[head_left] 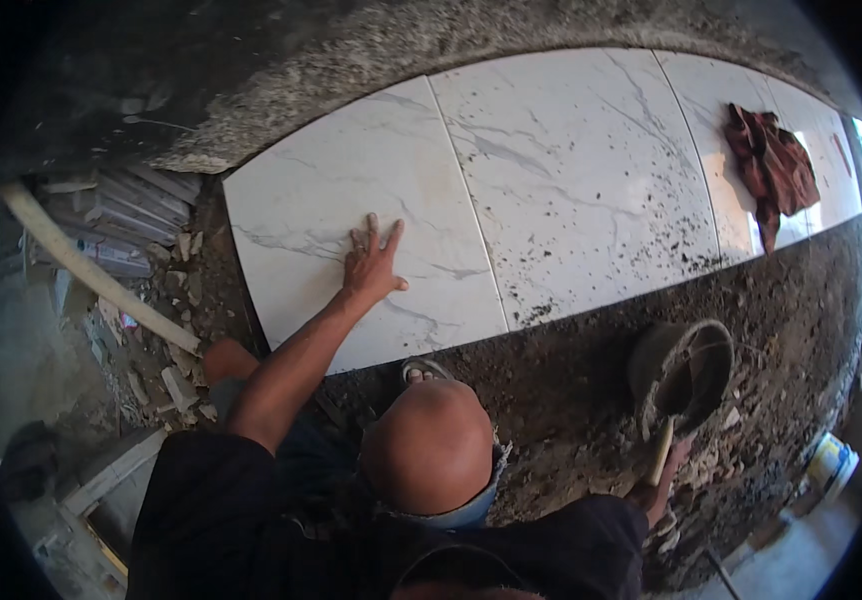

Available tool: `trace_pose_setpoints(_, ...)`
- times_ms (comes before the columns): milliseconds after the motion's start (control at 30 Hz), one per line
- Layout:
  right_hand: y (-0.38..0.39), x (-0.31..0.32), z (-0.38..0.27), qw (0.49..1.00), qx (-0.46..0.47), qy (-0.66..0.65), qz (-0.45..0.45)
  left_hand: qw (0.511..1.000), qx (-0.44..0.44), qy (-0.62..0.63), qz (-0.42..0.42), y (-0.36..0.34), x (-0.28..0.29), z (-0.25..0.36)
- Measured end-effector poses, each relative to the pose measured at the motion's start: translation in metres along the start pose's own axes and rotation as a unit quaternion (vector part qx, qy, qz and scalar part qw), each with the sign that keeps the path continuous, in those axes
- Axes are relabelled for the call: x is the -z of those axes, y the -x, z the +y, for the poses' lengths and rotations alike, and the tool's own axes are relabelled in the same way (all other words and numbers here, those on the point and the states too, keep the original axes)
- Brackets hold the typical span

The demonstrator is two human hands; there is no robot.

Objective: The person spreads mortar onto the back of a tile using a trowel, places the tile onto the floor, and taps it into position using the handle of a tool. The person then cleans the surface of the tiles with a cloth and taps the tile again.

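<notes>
Plants L hand [375, 270] on the end white tile [351, 190], ctr-left of frame, w/ fingers spread wide and nothing in that grip; prob. splayed to share the load across the slab rather than on one spot. Can't tell how hard. Holds, at lower right of frame, a pale handle [662, 452] in R hand [678, 466], w/ grip apparently closed round it; can't make out the tool's far end, at the rim of a dark bucket [655, 368]. Set on bare soil [541, 410] just beside the tile row, prob. for easy reach w/o loading the glossy faces. Tucks a sandaled foot [425, 368] against the near edge, likely to lean over w/o stepping on. Seen alongside, upper ctr: a middle tile [571, 180] strewn w/ dark crumbs; then, upper right, further tiling [706, 110] under a crumpled reddish-brown cloth [776, 165], maybe parked there off the dirt. Spotted at far left: rubble [181, 387] and a pale pole [101, 272], both off the tile faces.
</notes>
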State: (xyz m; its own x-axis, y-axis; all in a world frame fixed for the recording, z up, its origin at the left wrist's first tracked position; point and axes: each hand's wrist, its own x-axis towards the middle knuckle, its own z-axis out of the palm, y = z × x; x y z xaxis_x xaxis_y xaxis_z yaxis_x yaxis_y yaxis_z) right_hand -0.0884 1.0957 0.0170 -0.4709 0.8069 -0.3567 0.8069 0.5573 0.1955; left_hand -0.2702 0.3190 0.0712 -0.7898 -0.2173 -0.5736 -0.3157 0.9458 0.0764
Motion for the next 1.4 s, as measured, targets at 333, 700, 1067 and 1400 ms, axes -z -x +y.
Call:
trace_pose_setpoints(333,0.079,-0.01,0.038,0.993,0.118,-0.001,0.018,0.999,-0.012,0.036,0.033,0.003,-0.016,-0.009)
trace_pose_setpoints(700,0.323,0.093,-0.037,0.912,0.146,-0.335,-0.184,0.996,-0.03,0.05,0.071,0.009,-0.025,-0.027)
trace_pose_setpoints(1067,0.45,0.182,-0.142,0.865,0.319,-0.31,-0.232,0.992,-0.11,0.028,0.058,0.013,-0.046,-0.079)
trace_pose_setpoints(1400,0.512,0.273,-0.353,0.761,0.607,-0.213,-0.09,0.994,-0.059,0.039,0.084,0.055,-0.06,-0.098)
